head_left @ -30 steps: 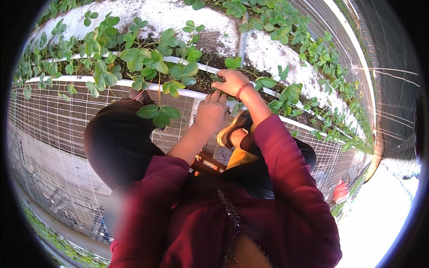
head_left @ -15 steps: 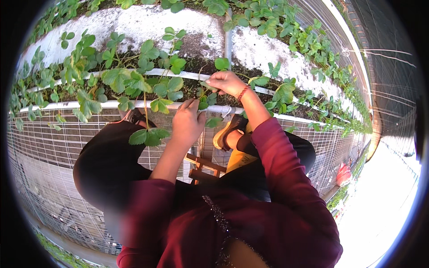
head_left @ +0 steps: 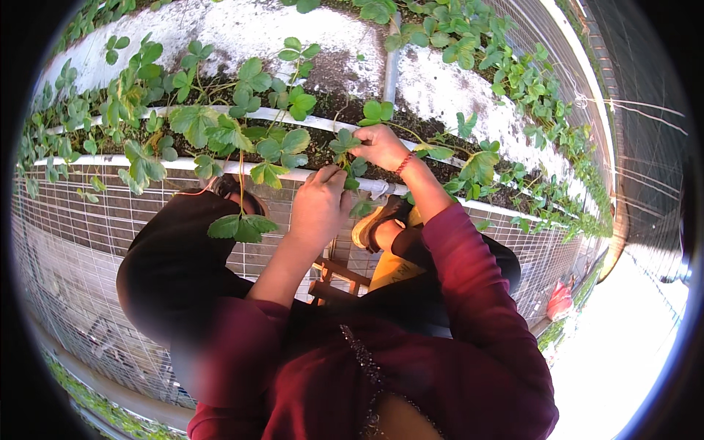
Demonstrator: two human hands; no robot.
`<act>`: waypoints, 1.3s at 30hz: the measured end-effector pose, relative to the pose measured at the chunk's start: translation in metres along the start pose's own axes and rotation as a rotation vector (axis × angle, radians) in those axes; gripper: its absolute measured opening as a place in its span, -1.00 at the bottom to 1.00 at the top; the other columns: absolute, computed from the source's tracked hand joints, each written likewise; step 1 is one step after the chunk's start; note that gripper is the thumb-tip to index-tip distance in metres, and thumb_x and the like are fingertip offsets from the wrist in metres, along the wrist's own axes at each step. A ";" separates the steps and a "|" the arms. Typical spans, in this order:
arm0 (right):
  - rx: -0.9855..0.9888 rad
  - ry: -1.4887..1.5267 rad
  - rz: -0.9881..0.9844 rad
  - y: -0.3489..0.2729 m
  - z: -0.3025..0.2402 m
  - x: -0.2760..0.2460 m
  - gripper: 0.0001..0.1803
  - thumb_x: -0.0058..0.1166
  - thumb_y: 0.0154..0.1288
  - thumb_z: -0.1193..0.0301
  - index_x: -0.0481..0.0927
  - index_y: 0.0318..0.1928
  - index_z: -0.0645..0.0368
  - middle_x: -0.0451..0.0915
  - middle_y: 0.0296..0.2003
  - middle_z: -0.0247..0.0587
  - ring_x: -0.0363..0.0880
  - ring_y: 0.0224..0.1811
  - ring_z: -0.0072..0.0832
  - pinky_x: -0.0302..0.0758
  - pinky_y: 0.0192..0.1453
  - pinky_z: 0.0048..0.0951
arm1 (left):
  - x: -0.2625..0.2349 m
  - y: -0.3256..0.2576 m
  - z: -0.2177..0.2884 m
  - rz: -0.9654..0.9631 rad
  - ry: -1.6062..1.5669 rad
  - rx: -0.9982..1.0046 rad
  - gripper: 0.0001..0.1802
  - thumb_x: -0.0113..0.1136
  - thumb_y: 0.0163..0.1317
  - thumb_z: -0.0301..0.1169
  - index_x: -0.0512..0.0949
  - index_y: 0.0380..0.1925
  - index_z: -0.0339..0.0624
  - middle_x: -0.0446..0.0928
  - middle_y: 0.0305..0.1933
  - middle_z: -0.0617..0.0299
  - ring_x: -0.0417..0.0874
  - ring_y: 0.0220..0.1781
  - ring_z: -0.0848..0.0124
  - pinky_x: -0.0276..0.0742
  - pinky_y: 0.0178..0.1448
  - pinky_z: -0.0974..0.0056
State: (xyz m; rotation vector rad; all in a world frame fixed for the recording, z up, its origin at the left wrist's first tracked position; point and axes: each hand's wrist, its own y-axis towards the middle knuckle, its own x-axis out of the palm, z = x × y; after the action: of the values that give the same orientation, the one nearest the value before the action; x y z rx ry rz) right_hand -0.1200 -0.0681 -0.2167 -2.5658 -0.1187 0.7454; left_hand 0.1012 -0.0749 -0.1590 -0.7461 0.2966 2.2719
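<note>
Strawberry plants [head_left: 193,126] with three-part toothed leaves grow in a narrow soil trough between white pipes. My right hand [head_left: 385,149], with a red braided cord at its wrist, pinches a small strawberry leaf [head_left: 343,141] over the trough. Just left of it and nearer to me, my left hand [head_left: 320,205] is closed, its fingers curled at the white front pipe [head_left: 286,174]. Whatever the left fingertips hold, if anything, is hidden behind the hand. Small leaves [head_left: 357,167] hang between the two hands.
White wire mesh [head_left: 81,235] drops below the front pipe. Between my knees are a brown wooden stool [head_left: 341,275] and a yellow thing [head_left: 396,271]. White sheeting [head_left: 279,29] lies behind the trough, crossed by a grey pipe [head_left: 391,66]. A red object [head_left: 559,302] lies at the right.
The view has shifted slightly. My left hand has moved up and right, closer to the right hand. The small leaf now stands up more plainly at my right fingertips.
</note>
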 end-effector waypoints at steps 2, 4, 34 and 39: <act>-0.002 0.164 -0.032 -0.003 -0.005 -0.001 -0.83 0.24 0.12 0.49 0.65 -0.25 0.24 0.57 -0.53 -0.36 0.46 -0.44 -0.71 0.45 -0.31 -0.52 | 0.000 0.000 0.000 0.007 -0.009 0.001 -0.67 0.18 0.01 -0.48 0.54 -0.15 -0.31 0.54 -0.05 0.04 0.59 -0.08 0.05 0.53 0.01 0.11; -0.009 0.458 -0.040 -0.006 -0.008 0.001 -0.88 0.22 0.14 0.57 0.63 -0.28 0.28 0.55 -0.47 -0.49 0.40 -0.43 -0.78 0.39 -0.34 -0.62 | 0.000 0.001 0.001 0.010 -0.009 0.001 -0.66 0.18 0.01 -0.48 0.54 -0.15 -0.31 0.54 -0.06 0.04 0.59 -0.09 0.05 0.53 0.01 0.11; 0.077 0.348 -0.136 0.011 -0.025 -0.020 -0.78 0.16 0.15 0.53 0.56 -0.18 0.33 0.63 -0.39 -0.32 0.60 -0.38 -0.62 0.51 -0.33 -0.55 | -0.001 0.006 -0.001 0.017 -0.058 -0.024 -0.67 0.23 0.00 -0.55 0.56 -0.15 -0.28 0.56 -0.07 0.07 0.62 -0.12 0.07 0.56 -0.06 0.13; 0.103 0.295 -0.067 -0.002 -0.034 -0.010 -0.59 0.36 0.11 0.22 0.62 -0.17 0.27 0.63 -0.37 -0.33 0.51 -0.35 -0.66 0.46 -0.29 -0.58 | 0.001 0.006 -0.003 0.026 -0.038 -0.010 -0.68 0.21 0.03 -0.55 0.56 -0.14 -0.28 0.56 -0.06 0.07 0.62 -0.12 0.07 0.56 -0.04 0.13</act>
State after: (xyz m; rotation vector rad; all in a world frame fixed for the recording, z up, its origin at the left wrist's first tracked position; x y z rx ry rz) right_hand -0.1102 -0.0824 -0.1857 -2.5265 -0.0683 0.3339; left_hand 0.0980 -0.0799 -0.1617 -0.7065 0.2788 2.3112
